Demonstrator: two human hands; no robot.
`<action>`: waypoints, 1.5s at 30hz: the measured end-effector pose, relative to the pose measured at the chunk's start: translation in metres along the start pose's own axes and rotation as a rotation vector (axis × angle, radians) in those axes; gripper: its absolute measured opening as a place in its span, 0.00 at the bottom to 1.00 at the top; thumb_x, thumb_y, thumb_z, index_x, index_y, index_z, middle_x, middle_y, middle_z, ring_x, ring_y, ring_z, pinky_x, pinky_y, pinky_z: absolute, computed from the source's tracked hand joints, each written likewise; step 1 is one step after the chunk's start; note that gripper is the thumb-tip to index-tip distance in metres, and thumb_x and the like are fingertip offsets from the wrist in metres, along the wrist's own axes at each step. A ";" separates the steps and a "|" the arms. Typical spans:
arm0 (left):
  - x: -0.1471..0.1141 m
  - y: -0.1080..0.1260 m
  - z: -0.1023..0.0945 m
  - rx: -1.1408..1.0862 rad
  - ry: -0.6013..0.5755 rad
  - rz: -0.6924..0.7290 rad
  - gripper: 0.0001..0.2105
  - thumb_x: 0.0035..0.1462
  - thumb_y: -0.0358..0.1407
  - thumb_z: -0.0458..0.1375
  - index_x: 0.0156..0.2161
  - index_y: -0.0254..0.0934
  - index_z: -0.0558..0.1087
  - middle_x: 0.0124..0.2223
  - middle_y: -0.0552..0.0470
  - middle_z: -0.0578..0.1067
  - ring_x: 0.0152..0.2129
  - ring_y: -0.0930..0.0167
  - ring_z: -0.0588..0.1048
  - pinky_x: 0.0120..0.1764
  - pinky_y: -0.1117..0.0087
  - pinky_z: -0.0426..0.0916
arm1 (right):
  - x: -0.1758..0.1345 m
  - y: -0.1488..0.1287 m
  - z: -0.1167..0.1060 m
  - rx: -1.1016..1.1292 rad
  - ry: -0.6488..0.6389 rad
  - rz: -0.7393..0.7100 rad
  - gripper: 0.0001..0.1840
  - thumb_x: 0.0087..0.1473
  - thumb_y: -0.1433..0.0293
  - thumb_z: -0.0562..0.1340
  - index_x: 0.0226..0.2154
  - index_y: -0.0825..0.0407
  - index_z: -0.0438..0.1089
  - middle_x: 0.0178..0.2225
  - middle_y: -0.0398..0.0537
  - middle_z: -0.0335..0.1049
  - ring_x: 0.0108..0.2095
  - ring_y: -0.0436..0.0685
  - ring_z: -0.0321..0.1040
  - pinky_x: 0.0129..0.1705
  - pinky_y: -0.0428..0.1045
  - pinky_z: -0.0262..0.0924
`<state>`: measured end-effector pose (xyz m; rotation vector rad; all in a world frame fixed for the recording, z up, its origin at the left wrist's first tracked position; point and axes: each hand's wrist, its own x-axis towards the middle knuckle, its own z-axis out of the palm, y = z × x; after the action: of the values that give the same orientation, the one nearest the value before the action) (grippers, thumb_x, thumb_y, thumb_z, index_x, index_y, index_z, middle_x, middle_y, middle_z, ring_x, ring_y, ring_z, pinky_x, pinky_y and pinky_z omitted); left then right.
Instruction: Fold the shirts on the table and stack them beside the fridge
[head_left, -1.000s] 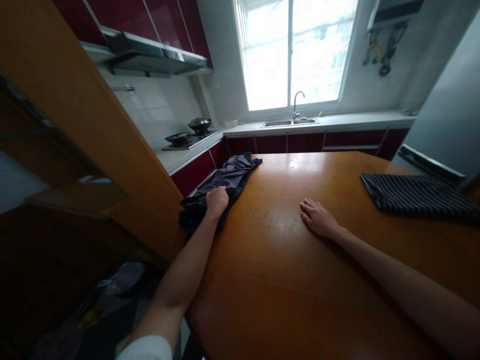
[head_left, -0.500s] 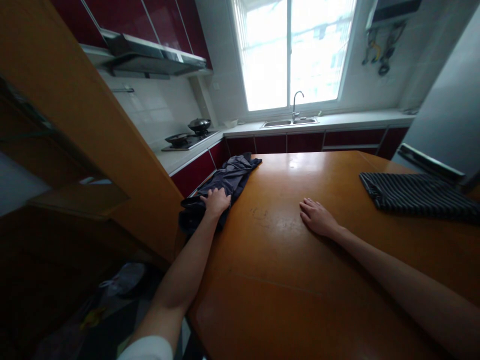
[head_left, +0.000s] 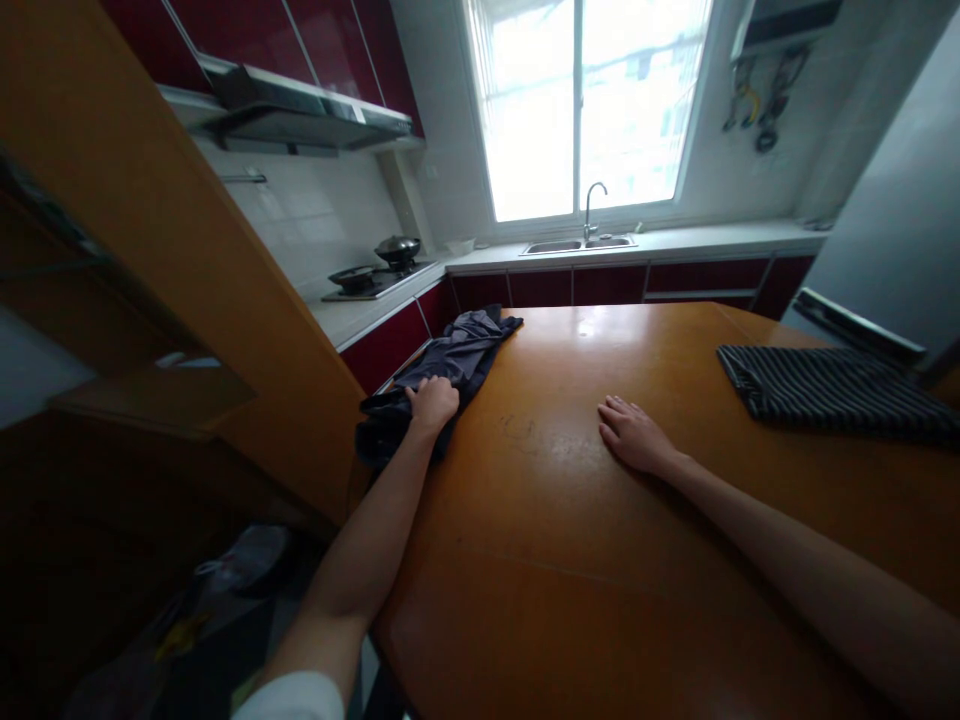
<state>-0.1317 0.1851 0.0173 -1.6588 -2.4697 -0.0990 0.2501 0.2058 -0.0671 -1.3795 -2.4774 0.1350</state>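
Observation:
A rumpled dark garment (head_left: pixel 466 345), grey-blue and black, lies along the left edge of the wooden table (head_left: pixel 555 520). My left hand (head_left: pixel 434 402) is on its near part, fingers curled into the cloth and closed on it; the fingertips are partly hidden. My right hand (head_left: pixel 634 434) rests palm down on the tabletop with the fingers stretched out, holding nothing. Farther right, apart from both hands, a black-and-grey striped piece of cloth (head_left: pixel 832 390) lies flat and folded.
Beyond the table stand a counter with a sink (head_left: pixel 555 246) and tap, and a stove with a lidded pan (head_left: pixel 397 250) and another pan (head_left: pixel 352 278). A wooden cabinet side (head_left: pixel 217 290) rises close on the left. A pale fridge (head_left: pixel 892 220) stands at right.
The fingers of my left hand have curled in from a spread pose and closed on the dark garment. My right hand and the striped cloth have stayed put.

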 end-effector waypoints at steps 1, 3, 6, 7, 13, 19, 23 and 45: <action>0.000 0.000 -0.001 -0.002 0.011 -0.009 0.17 0.66 0.34 0.46 0.48 0.34 0.77 0.53 0.36 0.77 0.56 0.55 0.70 0.61 0.44 0.55 | 0.000 0.000 0.000 0.005 0.002 -0.001 0.27 0.66 0.64 0.51 0.61 0.60 0.65 0.67 0.65 0.56 0.68 0.68 0.50 0.68 0.61 0.46; 0.000 0.001 -0.003 -0.005 0.031 -0.022 0.19 0.69 0.36 0.44 0.47 0.32 0.77 0.49 0.35 0.79 0.52 0.56 0.74 0.60 0.47 0.58 | 0.000 0.001 0.002 0.013 0.006 -0.002 0.27 0.65 0.64 0.52 0.61 0.58 0.66 0.67 0.65 0.56 0.68 0.68 0.50 0.68 0.61 0.45; -0.002 0.002 -0.005 -0.006 0.041 -0.021 0.22 0.70 0.37 0.41 0.47 0.32 0.77 0.48 0.35 0.79 0.50 0.57 0.76 0.59 0.49 0.60 | 0.000 0.002 0.003 0.012 0.011 -0.001 0.27 0.65 0.64 0.52 0.62 0.58 0.65 0.67 0.64 0.55 0.69 0.67 0.50 0.68 0.62 0.46; -0.002 0.003 -0.005 -0.006 0.038 -0.012 0.21 0.70 0.37 0.42 0.47 0.33 0.77 0.50 0.36 0.78 0.51 0.56 0.75 0.59 0.48 0.59 | 0.000 0.002 0.002 0.010 0.011 0.001 0.27 0.65 0.64 0.52 0.62 0.58 0.65 0.67 0.64 0.55 0.69 0.67 0.50 0.68 0.62 0.46; -0.004 0.002 -0.003 0.032 -0.082 0.052 0.25 0.60 0.49 0.60 0.58 0.40 0.71 0.69 0.39 0.61 0.66 0.46 0.54 0.61 0.36 0.52 | 0.000 0.000 0.000 -0.001 0.007 -0.002 0.27 0.65 0.63 0.52 0.61 0.59 0.66 0.67 0.65 0.56 0.68 0.68 0.51 0.68 0.61 0.46; -0.005 0.000 -0.004 0.056 -0.105 0.093 0.24 0.57 0.39 0.60 0.59 0.41 0.70 0.65 0.40 0.66 0.64 0.50 0.59 0.61 0.45 0.58 | 0.000 0.000 0.002 -0.010 0.017 -0.002 0.27 0.66 0.64 0.51 0.61 0.60 0.66 0.67 0.66 0.56 0.68 0.68 0.51 0.68 0.61 0.47; -0.005 0.000 -0.003 0.041 -0.075 0.088 0.19 0.60 0.33 0.53 0.55 0.38 0.73 0.61 0.39 0.70 0.60 0.51 0.64 0.59 0.46 0.60 | 0.000 0.000 0.001 -0.005 0.017 -0.006 0.27 0.66 0.64 0.51 0.61 0.59 0.66 0.67 0.65 0.57 0.68 0.68 0.51 0.68 0.62 0.47; -0.020 0.039 -0.018 -0.168 0.097 0.122 0.21 0.70 0.36 0.42 0.59 0.40 0.73 0.49 0.40 0.80 0.46 0.57 0.79 0.48 0.61 0.70 | -0.001 -0.002 -0.001 0.000 0.022 0.002 0.26 0.65 0.63 0.51 0.61 0.55 0.67 0.67 0.61 0.57 0.68 0.66 0.52 0.67 0.61 0.48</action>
<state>-0.0867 0.1788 0.0296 -1.8200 -2.3388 -0.3713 0.2495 0.2040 -0.0655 -1.3762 -2.4578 0.1201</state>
